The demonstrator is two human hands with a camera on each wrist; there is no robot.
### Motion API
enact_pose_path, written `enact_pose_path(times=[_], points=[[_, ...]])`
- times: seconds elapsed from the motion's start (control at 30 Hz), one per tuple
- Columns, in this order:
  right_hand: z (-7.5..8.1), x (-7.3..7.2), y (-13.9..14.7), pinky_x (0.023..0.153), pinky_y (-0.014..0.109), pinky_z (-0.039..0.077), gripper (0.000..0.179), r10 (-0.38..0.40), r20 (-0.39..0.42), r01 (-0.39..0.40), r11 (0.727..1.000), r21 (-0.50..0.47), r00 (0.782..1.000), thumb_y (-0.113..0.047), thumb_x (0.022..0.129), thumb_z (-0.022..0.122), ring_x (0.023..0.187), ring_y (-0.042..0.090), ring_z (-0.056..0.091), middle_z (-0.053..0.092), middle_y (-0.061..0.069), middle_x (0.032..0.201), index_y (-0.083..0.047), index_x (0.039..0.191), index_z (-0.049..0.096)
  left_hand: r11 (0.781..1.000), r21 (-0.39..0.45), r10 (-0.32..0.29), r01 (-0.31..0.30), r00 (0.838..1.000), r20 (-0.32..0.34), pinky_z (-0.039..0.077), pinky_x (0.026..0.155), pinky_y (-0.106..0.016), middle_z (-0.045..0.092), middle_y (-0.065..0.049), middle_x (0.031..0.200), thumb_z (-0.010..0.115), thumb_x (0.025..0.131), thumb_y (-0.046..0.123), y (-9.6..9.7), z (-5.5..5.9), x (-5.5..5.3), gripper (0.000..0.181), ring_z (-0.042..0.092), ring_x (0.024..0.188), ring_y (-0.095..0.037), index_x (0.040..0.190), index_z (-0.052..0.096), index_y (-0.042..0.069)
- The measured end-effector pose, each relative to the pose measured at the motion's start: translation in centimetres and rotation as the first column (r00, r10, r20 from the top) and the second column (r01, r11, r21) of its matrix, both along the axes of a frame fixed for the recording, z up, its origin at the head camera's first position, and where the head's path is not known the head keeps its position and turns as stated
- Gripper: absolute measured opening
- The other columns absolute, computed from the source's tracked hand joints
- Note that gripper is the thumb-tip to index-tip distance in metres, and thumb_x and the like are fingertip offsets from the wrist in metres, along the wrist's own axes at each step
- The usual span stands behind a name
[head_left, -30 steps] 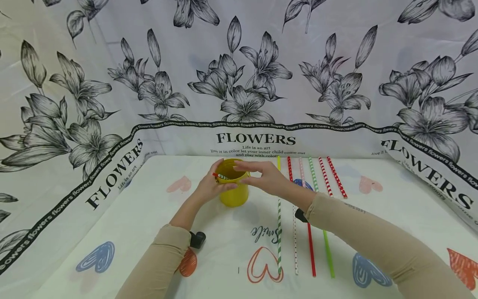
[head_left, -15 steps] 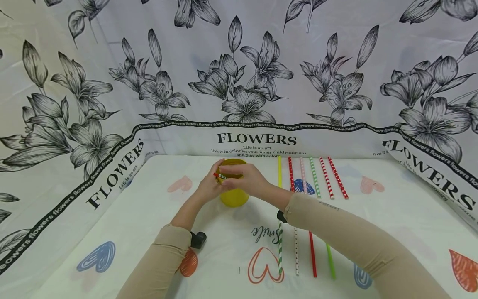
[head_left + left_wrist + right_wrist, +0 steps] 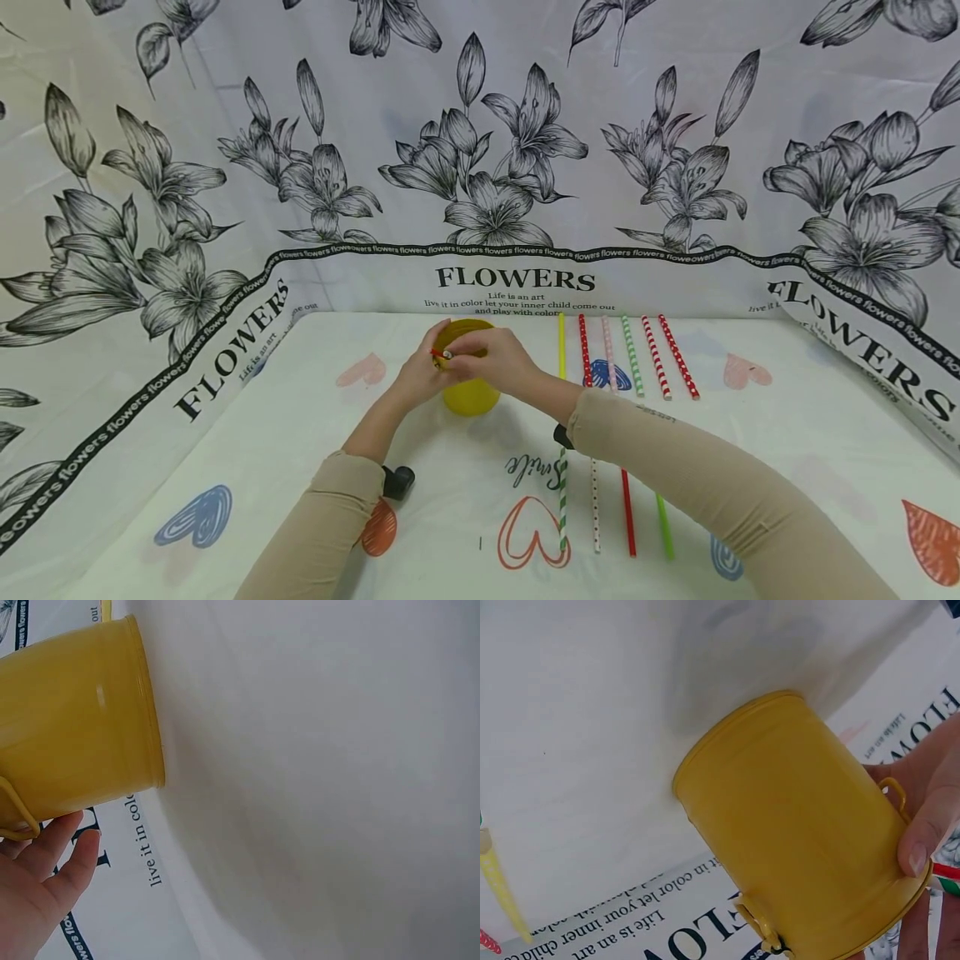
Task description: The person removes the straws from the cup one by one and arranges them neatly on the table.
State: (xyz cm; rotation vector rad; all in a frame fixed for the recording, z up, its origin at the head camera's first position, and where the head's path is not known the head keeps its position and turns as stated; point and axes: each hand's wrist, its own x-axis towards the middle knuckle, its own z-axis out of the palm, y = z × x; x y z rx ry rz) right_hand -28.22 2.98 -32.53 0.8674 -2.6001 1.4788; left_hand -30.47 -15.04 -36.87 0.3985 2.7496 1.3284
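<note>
A yellow metal bucket with small side loops stands on the table. My left hand holds it at the left side of the rim; in the right wrist view the thumb presses the wall near the rim. Paper straws, red and green striped, poke out at the front left rim. Over the bucket's mouth, my right hand pinches a straw end with thumb and forefinger. The straws' lower lengths are hidden inside. In the left wrist view, fingers lie by the bucket's loop.
To the right, a back row holds several straws, among them a yellow one and a red striped one. A front row has a green striped straw, a red one and others, partly under my right sleeve.
My right hand has moved left over the bucket's mouth, and its fingers have closed on a straw end at the rim. The left hand keeps its hold on the bucket.
</note>
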Motion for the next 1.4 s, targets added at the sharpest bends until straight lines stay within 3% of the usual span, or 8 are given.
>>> enact_pose_path(times=[0.4, 0.6, 0.8, 1.0, 1.13, 1.23, 1.4], points=[[0.3, 0.7, 1.4, 0.077, 0.024, 0.052, 0.022, -0.017, -0.056, 0.014, 0.999, -0.052, 0.998, -0.012, 0.094, 0.071, 0.093, 0.023, 0.064, 0.076, 0.011, 0.101, 0.000, 0.111, 0.075, 1.000, 0.020, -0.001, 0.001, 1.000, -0.023, 0.037, 0.114, -0.057, 0.041, -0.018, 0.155, 0.077, 0.088, 0.039, 0.3, 0.0, 0.2, 0.100, 0.045, 0.137, -0.042, 0.160, 0.013, 0.015], [0.7, 1.0, 3.1, 0.095, 0.035, 0.056, 0.022, -0.049, -0.032, 0.045, 0.992, -0.121, 0.998, -0.011, 0.096, 0.068, 0.110, 0.027, 0.066, 0.075, 0.013, 0.114, 0.000, 0.114, 0.074, 0.999, 0.038, 0.018, -0.017, 1.000, -0.003, 0.035, 0.116, -0.055, 0.040, -0.015, 0.155, 0.079, 0.087, 0.037, 0.5, 0.0, 0.3, 0.100, 0.043, 0.139, -0.039, 0.160, 0.014, 0.017], [1.2, 1.2, 4.6, 0.098, 0.043, 0.055, 0.021, -0.069, -0.057, 0.055, 0.975, -0.214, 0.996, -0.009, 0.097, 0.066, 0.115, 0.030, 0.067, 0.072, 0.017, 0.118, 0.001, 0.114, 0.074, 0.998, 0.052, 0.022, -0.022, 1.000, 0.001, 0.031, 0.118, -0.056, 0.039, -0.017, 0.156, 0.079, 0.087, 0.035, 0.5, 0.0, 0.3, 0.101, 0.042, 0.139, -0.039, 0.160, 0.013, 0.014], [2.0, 1.7, 6.2, 0.107, 0.048, 0.048, 0.020, -0.127, -0.065, 0.105, 0.957, -0.270, 0.990, -0.013, 0.097, 0.066, 0.123, 0.025, 0.062, 0.073, 0.012, 0.119, -0.003, 0.113, 0.075, 0.997, 0.065, 0.032, -0.033, 0.999, 0.006, 0.030, 0.119, -0.055, 0.039, -0.016, 0.156, 0.080, 0.087, 0.032, 0.5, -0.1, 0.3, 0.100, 0.041, 0.141, -0.037, 0.160, 0.014, 0.015], [2.8, 1.9, 7.3, 0.106, 0.041, 0.050, 0.018, -0.128, -0.092, 0.088, 0.933, -0.350, 0.988, -0.008, 0.097, 0.065, 0.118, 0.019, 0.064, 0.073, 0.016, 0.115, 0.002, 0.110, 0.074, 0.997, 0.073, 0.030, -0.030, 1.000, 0.005, 0.030, 0.119, -0.055, 0.039, -0.016, 0.156, 0.080, 0.087, 0.032, 0.5, -0.2, 0.3, 0.101, 0.040, 0.141, -0.037, 0.160, 0.014, 0.015], [3.4, 2.0, 7.9, 0.102, 0.034, 0.053, 0.018, -0.117, -0.091, 0.065, 0.894, -0.442, 0.989, -0.001, 0.096, 0.064, 0.110, 0.012, 0.067, 0.075, 0.015, 0.110, 0.008, 0.109, 0.072, 0.997, 0.072, 0.028, -0.028, 1.000, 0.004, 0.029, 0.119, -0.055, 0.039, -0.015, 0.156, 0.080, 0.086, 0.032, 0.5, -0.2, 0.3, 0.101, 0.040, 0.141, -0.037, 0.160, 0.013, 0.015], [4.2, 2.1, 8.9, 0.101, 0.028, 0.052, 0.019, -0.124, -0.030, 0.086, 0.824, -0.560, 0.992, 0.001, 0.096, 0.064, 0.109, 0.008, 0.067, 0.077, -0.006, 0.101, 0.010, 0.112, 0.069, 0.998, 0.059, 0.028, -0.028, 1.000, 0.002, 0.029, 0.119, -0.056, 0.039, -0.016, 0.156, 0.080, 0.086, 0.033, 0.5, -0.2, 0.2, 0.102, 0.040, 0.141, -0.037, 0.160, 0.013, 0.016]])
